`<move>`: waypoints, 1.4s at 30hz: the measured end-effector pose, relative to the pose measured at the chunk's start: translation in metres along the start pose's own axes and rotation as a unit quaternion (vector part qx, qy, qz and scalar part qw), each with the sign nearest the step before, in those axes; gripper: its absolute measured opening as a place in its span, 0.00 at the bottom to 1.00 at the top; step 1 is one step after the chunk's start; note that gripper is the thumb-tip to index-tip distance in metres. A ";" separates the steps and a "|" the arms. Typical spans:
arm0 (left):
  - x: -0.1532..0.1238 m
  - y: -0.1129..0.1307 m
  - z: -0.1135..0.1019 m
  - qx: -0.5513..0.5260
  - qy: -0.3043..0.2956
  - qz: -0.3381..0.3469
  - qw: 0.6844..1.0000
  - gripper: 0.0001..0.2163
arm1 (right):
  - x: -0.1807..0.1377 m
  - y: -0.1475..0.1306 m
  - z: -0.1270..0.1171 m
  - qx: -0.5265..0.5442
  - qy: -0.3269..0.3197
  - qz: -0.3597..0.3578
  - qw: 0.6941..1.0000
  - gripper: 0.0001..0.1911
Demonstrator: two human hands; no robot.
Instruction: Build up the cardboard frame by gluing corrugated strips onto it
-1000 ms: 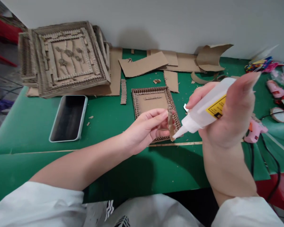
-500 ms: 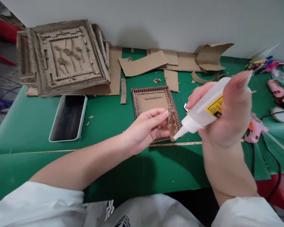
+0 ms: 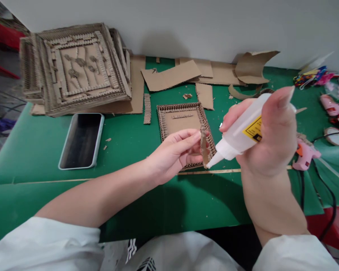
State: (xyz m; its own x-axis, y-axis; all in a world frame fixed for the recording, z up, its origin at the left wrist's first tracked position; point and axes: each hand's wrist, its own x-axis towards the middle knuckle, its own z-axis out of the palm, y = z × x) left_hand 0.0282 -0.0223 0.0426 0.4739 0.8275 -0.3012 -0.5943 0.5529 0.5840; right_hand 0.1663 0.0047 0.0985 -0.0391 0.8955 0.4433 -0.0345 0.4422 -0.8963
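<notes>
Between thumb and fingers, my left hand [image 3: 177,152] pinches a narrow cardboard strip [image 3: 204,148], held upright on edge. My right hand [image 3: 274,139] is wrapped round a white glue bottle [image 3: 240,131] with a yellow label, tilted nozzle-down. The nozzle tip is at the strip's lower end; whether glue is coming out is too small to see. Behind and below my left hand lies a small cardboard frame [image 3: 178,124] with corrugated walls. A short corrugated strip is fixed on its panel, and my hand covers its lower part.
A stack of cardboard frames [image 3: 84,71] stands at the back left, near a phone [image 3: 81,141]. Cardboard scraps [image 3: 172,75] lie along the wall, and a corrugated strip [image 3: 147,109] lies left of the small frame. To the right are a pink glue gun [image 3: 306,154] with cords and a tape roll [image 3: 335,136].
My right hand and the glue bottle have shifted slightly left, the nozzle staying at the strip's lower end. My left hand and the strip look still.
</notes>
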 end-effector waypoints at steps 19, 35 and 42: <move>-0.002 -0.001 0.001 0.006 0.006 -0.029 1.000 0.08 | 0.003 0.001 0.004 -0.033 0.038 -0.029 0.998 0.29; -0.006 -0.001 0.003 0.026 -0.011 -0.033 0.999 0.12 | 0.002 -0.002 0.004 -0.060 0.072 -0.038 0.995 0.28; -0.007 -0.001 0.005 0.043 -0.003 -0.042 0.998 0.14 | 0.003 0.000 0.003 -0.123 0.105 -0.037 0.986 0.31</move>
State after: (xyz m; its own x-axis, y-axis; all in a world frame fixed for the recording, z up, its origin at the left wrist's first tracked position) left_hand 0.0284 -0.0291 0.0480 0.5245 0.7774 -0.3473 -0.4943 0.6101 0.6193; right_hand 0.1629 0.0077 0.0997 0.1636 0.8392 0.5187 0.2144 0.4830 -0.8490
